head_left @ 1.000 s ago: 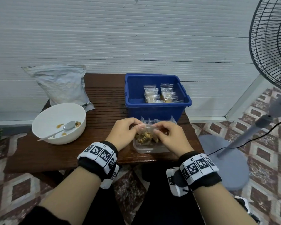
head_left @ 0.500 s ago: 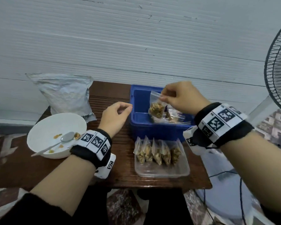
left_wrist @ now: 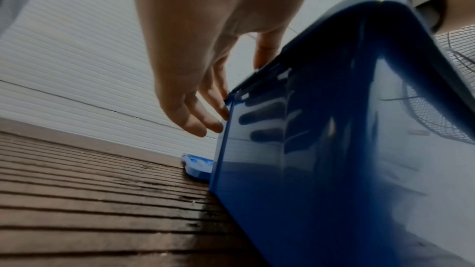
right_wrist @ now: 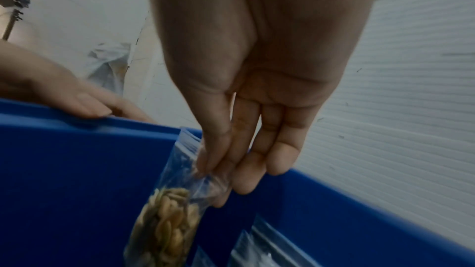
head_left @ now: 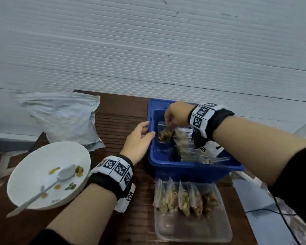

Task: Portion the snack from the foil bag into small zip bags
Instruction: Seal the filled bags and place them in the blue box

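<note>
From my remote seat I saw a brown slatted table (head_left: 117,121) set against a pale ribbed wall (head_left: 148,50). The wire grille of a fan (left_wrist: 457,125) showed in the left wrist view, and a black cable (head_left: 281,207) trailed over patterned floor tiles (head_left: 279,191) beside the table.

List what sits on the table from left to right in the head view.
White bowl with spoon → foil bag → left hand → blue bin with right hand above it.
</note>
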Demonstrator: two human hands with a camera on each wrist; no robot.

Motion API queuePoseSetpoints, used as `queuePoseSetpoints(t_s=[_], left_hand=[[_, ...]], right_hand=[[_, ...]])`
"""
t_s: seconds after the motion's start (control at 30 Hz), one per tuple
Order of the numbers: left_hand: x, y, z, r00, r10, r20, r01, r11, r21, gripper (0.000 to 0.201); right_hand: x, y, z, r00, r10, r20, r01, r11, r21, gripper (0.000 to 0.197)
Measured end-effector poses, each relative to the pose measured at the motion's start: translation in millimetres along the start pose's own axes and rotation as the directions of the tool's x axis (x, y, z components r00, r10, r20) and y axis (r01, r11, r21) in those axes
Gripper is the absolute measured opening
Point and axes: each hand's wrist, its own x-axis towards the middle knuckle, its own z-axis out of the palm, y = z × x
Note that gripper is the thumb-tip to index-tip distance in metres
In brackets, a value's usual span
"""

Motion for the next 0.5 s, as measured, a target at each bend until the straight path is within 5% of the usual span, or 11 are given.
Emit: queuePoseSetpoints(t_s=[0.2,0.5], left_hand=[[5.3,-9.0,4.5,0.999,0.023,-0.039,-0.026,0.996,-0.085,0.037],[7.8,-16.4,6.0,0.998,0.044,-0.047,-0.048,0.995,-0.089,0.038]], right_hand=[[24.1,1.6,10.6,1.000,-0.001,0.008,0.001,1.000,-0.014,0.017],[26.4,-1.0,13.8,0.995,0.058,-0.079,-0.084,0.919,-0.385,0.016]])
